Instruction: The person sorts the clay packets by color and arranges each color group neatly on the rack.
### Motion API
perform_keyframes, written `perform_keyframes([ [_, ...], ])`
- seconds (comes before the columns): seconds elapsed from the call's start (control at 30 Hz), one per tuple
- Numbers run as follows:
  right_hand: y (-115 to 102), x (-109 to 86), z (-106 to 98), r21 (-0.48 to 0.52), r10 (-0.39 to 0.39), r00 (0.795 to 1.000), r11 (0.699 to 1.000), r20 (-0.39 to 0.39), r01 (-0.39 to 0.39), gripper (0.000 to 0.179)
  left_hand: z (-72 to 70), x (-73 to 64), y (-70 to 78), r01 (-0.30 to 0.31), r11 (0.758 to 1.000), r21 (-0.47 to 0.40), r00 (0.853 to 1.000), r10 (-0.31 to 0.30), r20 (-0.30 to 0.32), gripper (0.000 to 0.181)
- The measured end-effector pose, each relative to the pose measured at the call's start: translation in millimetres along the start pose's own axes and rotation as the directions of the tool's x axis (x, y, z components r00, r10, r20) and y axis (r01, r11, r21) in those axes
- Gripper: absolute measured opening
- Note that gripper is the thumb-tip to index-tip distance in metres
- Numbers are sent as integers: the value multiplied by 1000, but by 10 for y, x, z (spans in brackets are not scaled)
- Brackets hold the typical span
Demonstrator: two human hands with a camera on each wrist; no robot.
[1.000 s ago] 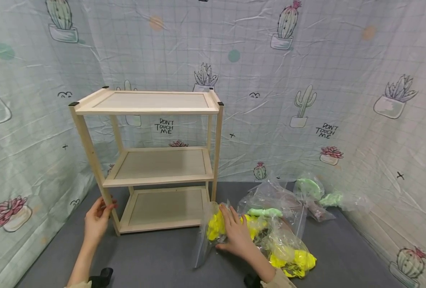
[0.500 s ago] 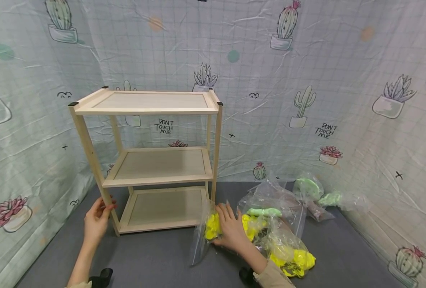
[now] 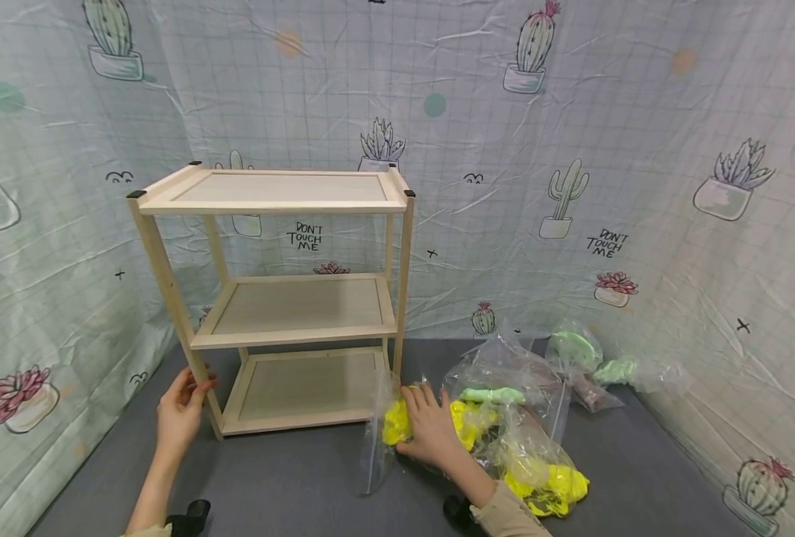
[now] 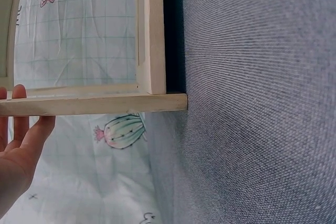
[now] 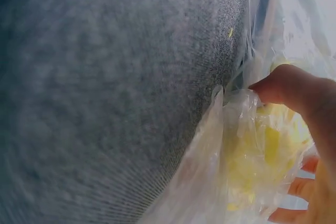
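The left hand [image 3: 181,406], at 8 o'clock in the head view, pinches a straight, smooth post [image 3: 169,291] between thumb and bent fingers. That post belongs to the rack [image 3: 297,306], upright at 9 o'clock, pale wood with rectangular shelves and black-capped corners. The right hand [image 3: 431,425], at 6 o'clock, is part-open, thumb and fingers curved around a clear bag [image 3: 395,424], crinkled and glossy, with lumpy yellow contents. From it, a second bag [image 3: 552,488], also yellow, lies at 4 o'clock. Grey woven cloth [image 3: 303,485] lies beneath; a creased sheet [image 3: 344,97], printed with cacti, hangs at 9, 12 and 3.
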State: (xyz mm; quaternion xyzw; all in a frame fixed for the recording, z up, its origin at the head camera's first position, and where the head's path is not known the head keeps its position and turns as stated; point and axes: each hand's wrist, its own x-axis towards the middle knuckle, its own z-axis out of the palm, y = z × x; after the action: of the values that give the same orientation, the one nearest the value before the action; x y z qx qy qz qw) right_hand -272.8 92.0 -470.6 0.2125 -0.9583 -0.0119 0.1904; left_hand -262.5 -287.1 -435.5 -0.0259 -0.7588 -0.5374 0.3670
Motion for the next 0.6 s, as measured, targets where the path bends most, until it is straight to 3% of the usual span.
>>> perform_keyframes([
  [0.3, 3, -40, -83, -28, -16, 997, 1000, -79, 14, 81, 0, 4, 3, 5, 1000, 11, 1000, -5, 3, 24],
  [0.47, -5, -79, -230, 8, -23, 989, 1000, -144, 24, 71, 4, 2, 9, 12, 1000, 6, 1000, -12, -2, 24],
  [0.6, 6, -107, -374, 35, -33, 990, 999, -140, 38, 67, 1, 1, 9, 5, 1000, -4, 1000, -5, 0, 24],
])
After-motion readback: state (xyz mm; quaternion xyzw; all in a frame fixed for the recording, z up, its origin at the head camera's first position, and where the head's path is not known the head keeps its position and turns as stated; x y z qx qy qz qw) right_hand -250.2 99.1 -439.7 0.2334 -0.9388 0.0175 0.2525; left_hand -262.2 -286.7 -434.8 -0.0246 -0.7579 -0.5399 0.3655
